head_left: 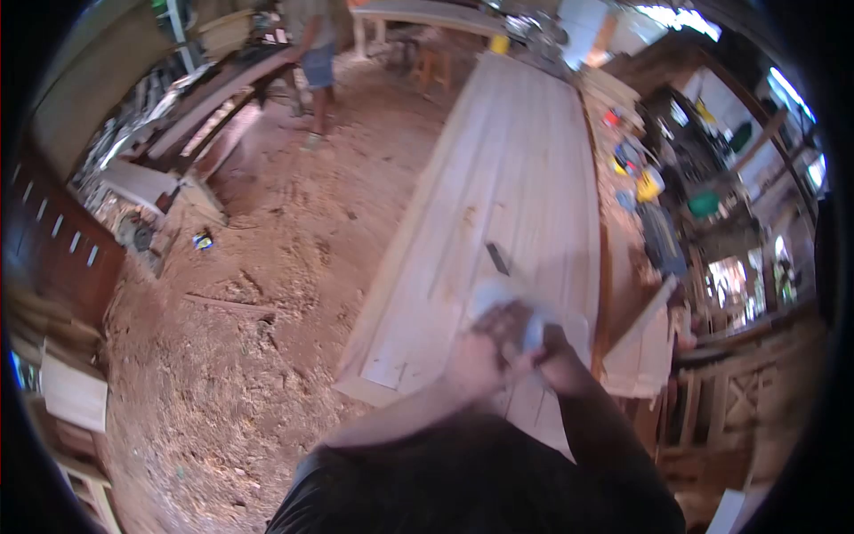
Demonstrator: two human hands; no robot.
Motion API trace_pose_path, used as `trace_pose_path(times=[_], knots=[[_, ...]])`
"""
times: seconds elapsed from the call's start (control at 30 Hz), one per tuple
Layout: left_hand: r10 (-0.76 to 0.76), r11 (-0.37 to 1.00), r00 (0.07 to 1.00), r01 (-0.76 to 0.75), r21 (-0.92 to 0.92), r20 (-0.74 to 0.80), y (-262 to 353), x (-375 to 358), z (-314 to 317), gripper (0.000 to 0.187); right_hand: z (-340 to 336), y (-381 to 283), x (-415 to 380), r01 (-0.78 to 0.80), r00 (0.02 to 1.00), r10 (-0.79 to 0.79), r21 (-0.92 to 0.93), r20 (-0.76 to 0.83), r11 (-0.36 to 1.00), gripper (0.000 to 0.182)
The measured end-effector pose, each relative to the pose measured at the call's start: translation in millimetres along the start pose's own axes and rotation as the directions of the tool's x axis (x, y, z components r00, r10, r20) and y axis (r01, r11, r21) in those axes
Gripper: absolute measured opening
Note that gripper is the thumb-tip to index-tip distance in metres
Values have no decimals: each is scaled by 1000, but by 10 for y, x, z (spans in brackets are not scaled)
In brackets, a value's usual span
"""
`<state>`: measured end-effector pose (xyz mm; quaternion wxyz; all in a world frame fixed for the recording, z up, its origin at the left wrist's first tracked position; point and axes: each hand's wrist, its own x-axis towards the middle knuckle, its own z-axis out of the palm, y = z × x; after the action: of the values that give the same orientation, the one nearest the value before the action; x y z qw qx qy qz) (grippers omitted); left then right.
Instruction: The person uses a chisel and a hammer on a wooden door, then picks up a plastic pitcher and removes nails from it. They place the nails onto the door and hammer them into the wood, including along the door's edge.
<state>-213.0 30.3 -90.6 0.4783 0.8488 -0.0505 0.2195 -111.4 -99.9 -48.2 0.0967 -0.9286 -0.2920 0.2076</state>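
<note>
Hands meet over the near end of a long panel of pale planks (507, 187), which runs away from the person toward the far end of the workshop. The left hand (476, 356) and the right hand (547, 347) are pressed close together, both closed around a pale, whitish thing (498, 298); it is blurred, so what it is cannot be told, and the single fingers cannot be made out beyond being curled on it. The thing sits on the panel, near its near end and closer to the right edge than the left. Just beyond the hands, nearer the middle of the panel, lies a small dark flat piece (497, 258), apart from the hands. A narrow wooden strip (645, 311) leans off the right edge of the panel beside the right hand. Further right stands a crowded bench (645, 191) with yellow, blue and green things on it. Left of the panel the floor (276, 294) is covered in sawdust and shavings. At the far left another person (316, 53) stands beside a dark workbench (222, 98), well apart from the panel
</note>
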Motion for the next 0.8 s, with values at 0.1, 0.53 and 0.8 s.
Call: trace_pose_path(times=[0.1,0.53,0.8], knots=[[-245,951,969,248,-184,40,-121,184,-109,70,-82,114,-45,67,953,-46,59,-301,996,24],[-509,801,832,364,-474,-220,-317,593,-240,57,-453,129,-404,207,978,5,972,-209,111,21],[-489,-214,855,76,-974,174,68,-172,-163,59,129,-374,-438,390,913,-215,584,-347,712,19]])
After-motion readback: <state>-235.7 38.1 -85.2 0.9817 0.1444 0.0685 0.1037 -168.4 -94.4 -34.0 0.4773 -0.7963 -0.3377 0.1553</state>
